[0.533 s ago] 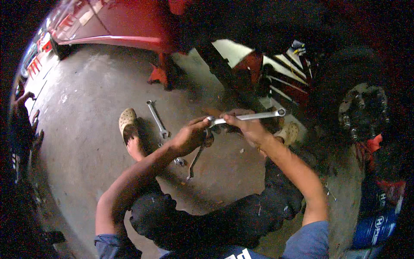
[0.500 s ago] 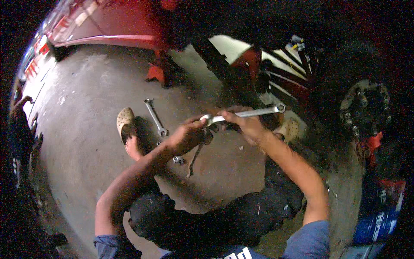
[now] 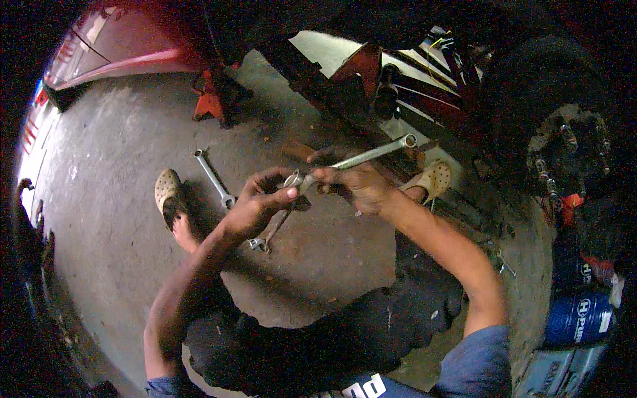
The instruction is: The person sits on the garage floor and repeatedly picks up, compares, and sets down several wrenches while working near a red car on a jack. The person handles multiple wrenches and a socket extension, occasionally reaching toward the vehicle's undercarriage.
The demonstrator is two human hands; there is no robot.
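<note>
A long silver combination wrench (image 3: 371,154) is held across the space in front of me, its ring end up at the right. My right hand (image 3: 361,186) is closed round the shaft near its lower left end. At that end, my left hand (image 3: 255,204) pinches the wrench's head between thumb and fingers. A thin dark bar (image 3: 279,225) shows below the left fingers; I cannot tell whether it is held or lies on the floor. Beyond my left forearm a second combination wrench (image 3: 213,178) lies on the concrete. Another wrench end (image 3: 259,245) shows beneath my left wrist.
A red jack stand (image 3: 209,99) stands on the floor (image 3: 126,199) below a red vehicle panel (image 3: 146,46). At the right are a wheel hub with studs (image 3: 567,149) and a blue container (image 3: 580,318). Tan clogs (image 3: 169,189) are on my feet. A small tool (image 3: 505,265) lies at the right.
The wrench has tilted, its ring end now higher and further left in view. Both hands stay on it, the left shifted slightly left. The whole view has shifted a little.
</note>
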